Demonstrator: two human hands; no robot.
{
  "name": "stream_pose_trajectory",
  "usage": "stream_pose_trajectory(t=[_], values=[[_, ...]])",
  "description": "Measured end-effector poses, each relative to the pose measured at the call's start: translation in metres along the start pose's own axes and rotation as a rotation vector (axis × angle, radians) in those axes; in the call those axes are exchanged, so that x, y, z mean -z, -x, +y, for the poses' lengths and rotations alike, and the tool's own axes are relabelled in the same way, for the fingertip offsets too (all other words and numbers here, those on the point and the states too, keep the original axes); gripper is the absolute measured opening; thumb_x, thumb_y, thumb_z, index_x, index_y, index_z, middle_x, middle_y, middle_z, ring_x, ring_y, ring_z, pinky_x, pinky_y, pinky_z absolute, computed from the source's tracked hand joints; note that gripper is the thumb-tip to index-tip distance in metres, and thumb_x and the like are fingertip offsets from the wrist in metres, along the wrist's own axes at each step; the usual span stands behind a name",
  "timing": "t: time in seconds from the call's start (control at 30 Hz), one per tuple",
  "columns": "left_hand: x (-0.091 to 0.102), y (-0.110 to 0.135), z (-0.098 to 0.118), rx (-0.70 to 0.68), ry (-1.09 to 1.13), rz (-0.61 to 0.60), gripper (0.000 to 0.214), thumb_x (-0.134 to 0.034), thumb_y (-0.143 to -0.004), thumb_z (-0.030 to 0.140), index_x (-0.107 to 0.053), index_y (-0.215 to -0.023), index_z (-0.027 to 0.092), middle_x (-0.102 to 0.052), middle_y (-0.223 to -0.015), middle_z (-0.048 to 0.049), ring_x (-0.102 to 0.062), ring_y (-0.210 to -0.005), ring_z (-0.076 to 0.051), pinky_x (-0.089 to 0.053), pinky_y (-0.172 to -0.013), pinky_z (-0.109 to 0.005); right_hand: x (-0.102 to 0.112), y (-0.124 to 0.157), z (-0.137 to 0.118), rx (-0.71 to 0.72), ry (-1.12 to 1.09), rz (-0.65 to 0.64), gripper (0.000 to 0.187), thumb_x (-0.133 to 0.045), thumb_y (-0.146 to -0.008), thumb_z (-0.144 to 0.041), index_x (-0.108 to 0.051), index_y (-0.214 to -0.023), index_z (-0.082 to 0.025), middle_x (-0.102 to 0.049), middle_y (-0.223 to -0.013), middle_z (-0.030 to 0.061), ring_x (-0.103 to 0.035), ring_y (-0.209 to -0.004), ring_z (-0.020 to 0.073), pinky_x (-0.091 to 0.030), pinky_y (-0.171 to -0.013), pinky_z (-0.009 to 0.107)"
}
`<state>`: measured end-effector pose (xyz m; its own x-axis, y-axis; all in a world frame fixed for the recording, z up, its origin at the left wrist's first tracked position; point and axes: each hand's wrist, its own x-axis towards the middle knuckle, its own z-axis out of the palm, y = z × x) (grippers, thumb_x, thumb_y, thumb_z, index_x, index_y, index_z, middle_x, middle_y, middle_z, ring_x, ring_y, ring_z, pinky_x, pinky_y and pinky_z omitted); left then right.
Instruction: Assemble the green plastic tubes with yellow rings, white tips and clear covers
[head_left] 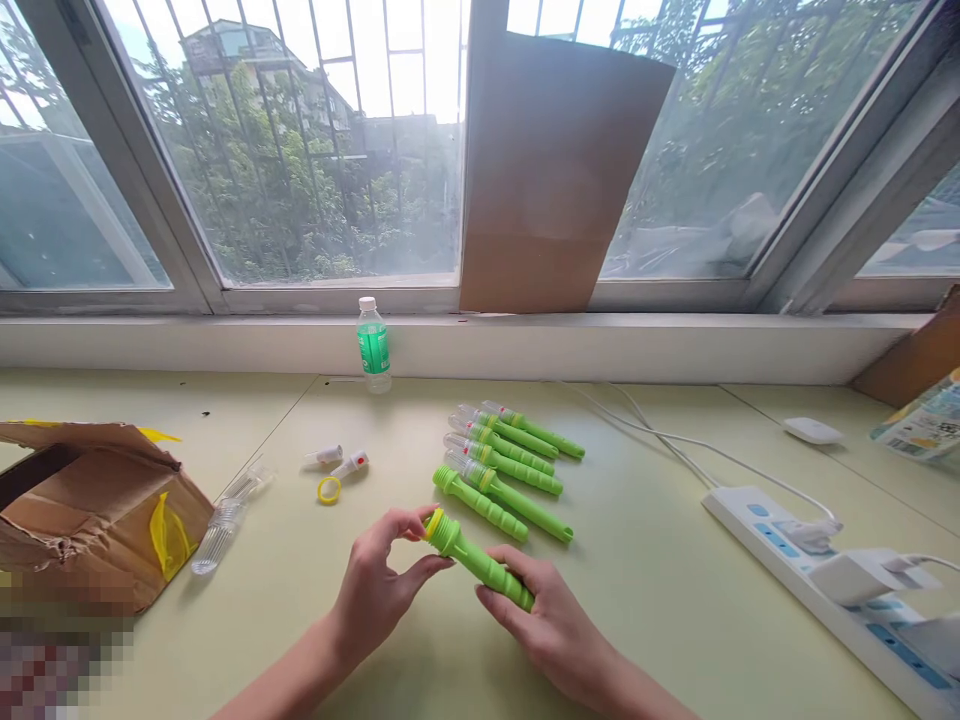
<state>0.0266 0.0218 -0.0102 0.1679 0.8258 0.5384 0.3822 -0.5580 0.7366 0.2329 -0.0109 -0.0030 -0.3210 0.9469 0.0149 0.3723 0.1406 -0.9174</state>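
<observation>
My right hand (pixel 544 615) is closed around the grooved lower part of a green plastic handle (pixel 487 570), which slants up to the left above the table. At its threaded upper end sits a yellow ring (pixel 433 524), pinched between the fingers of my left hand (pixel 386 570). Just behind lies a loose green handle (pixel 480 503) with a bare threaded end. Beside it, several green sticks with clear caps (pixel 517 500) lie in a slanted row. To the left are another yellow ring (pixel 328 489) and two small white pieces with clear tips (pixel 351 466).
An open cardboard box (pixel 97 510) stands at the left, with a stack of clear plastic caps (pixel 229 520) beside it. A bottle with a green label (pixel 373 347) stands by the sill. At the right lie a white power strip (pixel 795 570) with cables and a white puck-like device (pixel 813 431).
</observation>
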Motion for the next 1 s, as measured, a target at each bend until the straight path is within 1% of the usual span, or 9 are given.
stream_pose_trajectory(t=[0.1,0.23,0.4,0.53,0.6,0.7,0.8,1.0], values=[[-0.0005,-0.0013,0.0018,0.0,0.02,-0.001,0.026,-0.073,-0.073,0.021,-0.05,-0.085,0.022,-0.072,-0.102,-0.0035,-0.07,-0.084,-0.018,-0.058,-0.076,-0.035,-0.0004,0.0002,0.0,0.005,-0.014,0.001,0.026,-0.051,-0.087,-0.04,-0.063,-0.088,-0.016,-0.047,-0.067,-0.0019,-0.038,-0.062,0.0132,-0.032,-0.057,0.024],[0.0005,-0.0018,0.0018,-0.003,0.024,-0.016,0.024,-0.072,-0.074,0.022,-0.05,-0.085,0.022,-0.072,-0.102,-0.0041,-0.07,-0.083,-0.019,-0.058,-0.076,-0.036,-0.0004,0.0003,-0.0005,0.006,-0.021,0.005,0.027,-0.051,-0.087,-0.04,-0.064,-0.091,-0.017,-0.045,-0.068,-0.0018,-0.038,-0.063,0.0135,-0.031,-0.057,0.025],[0.001,-0.0015,0.0023,-0.044,-0.007,0.001,0.021,-0.072,-0.074,0.022,-0.051,-0.081,0.021,-0.072,-0.094,-0.0045,-0.069,-0.09,-0.022,-0.058,-0.072,-0.034,0.0013,-0.0008,-0.0008,0.0,-0.073,-0.013,0.027,-0.052,-0.087,-0.041,-0.062,-0.087,-0.016,-0.042,-0.068,-0.0022,-0.036,-0.063,0.0128,-0.03,-0.056,0.024],[0.0003,-0.0001,0.0034,-0.039,-0.016,0.023,0.026,-0.073,-0.073,0.024,-0.05,-0.084,0.022,-0.072,-0.1,-0.004,-0.069,-0.08,-0.018,-0.058,-0.071,-0.033,0.0016,-0.0005,0.001,-0.055,-0.174,-0.038,0.029,-0.054,-0.087,-0.044,-0.059,-0.08,-0.016,-0.035,-0.063,-0.0043,-0.031,-0.057,0.0102,-0.025,-0.05,0.023],[0.0,0.0006,0.0032,-0.048,-0.009,0.011,0.029,-0.074,-0.072,0.024,-0.049,-0.087,0.022,-0.071,-0.103,-0.0041,-0.068,-0.078,-0.016,-0.059,-0.071,-0.033,0.0011,0.0003,0.0025,-0.106,-0.226,-0.056,0.03,-0.054,-0.086,-0.046,-0.059,-0.082,-0.016,-0.032,-0.058,-0.0059,-0.029,-0.051,0.0089,-0.023,-0.046,0.022],[-0.0006,0.0007,0.0018,-0.065,-0.001,-0.001,0.032,-0.075,-0.072,0.023,-0.048,-0.09,0.023,-0.07,-0.105,-0.0042,-0.068,-0.081,-0.016,-0.059,-0.072,-0.033,0.0008,0.001,0.0042,-0.159,-0.271,-0.078,0.032,-0.054,-0.086,-0.047,-0.06,-0.088,-0.016,-0.031,-0.052,-0.0077,-0.028,-0.046,0.0082,-0.021,-0.043,0.022],[-0.0013,0.0001,0.0008,-0.06,0.024,-0.015,0.03,-0.072,-0.074,0.02,-0.047,-0.091,0.023,-0.07,-0.106,-0.0043,-0.068,-0.087,-0.017,-0.059,-0.073,-0.034,0.0015,0.0003,0.005,-0.155,-0.271,-0.081,0.033,-0.054,-0.086,-0.047,-0.06,-0.087,-0.015,-0.034,-0.052,-0.0073,-0.03,-0.047,0.0081,-0.023,-0.044,0.022],[-0.0004,-0.0004,0.0014,-0.047,0.054,-0.045,0.031,-0.072,-0.074,0.018,-0.046,-0.092,0.024,-0.069,-0.11,-0.0032,-0.068,-0.089,-0.017,-0.059,-0.074,-0.033,0.0025,-0.001,0.0058,-0.108,-0.228,-0.043,0.03,-0.056,-0.086,-0.044,-0.061,-0.081,-0.015,-0.033,-0.058,-0.0062,-0.03,-0.05,0.0075,-0.022,-0.047,0.022]])
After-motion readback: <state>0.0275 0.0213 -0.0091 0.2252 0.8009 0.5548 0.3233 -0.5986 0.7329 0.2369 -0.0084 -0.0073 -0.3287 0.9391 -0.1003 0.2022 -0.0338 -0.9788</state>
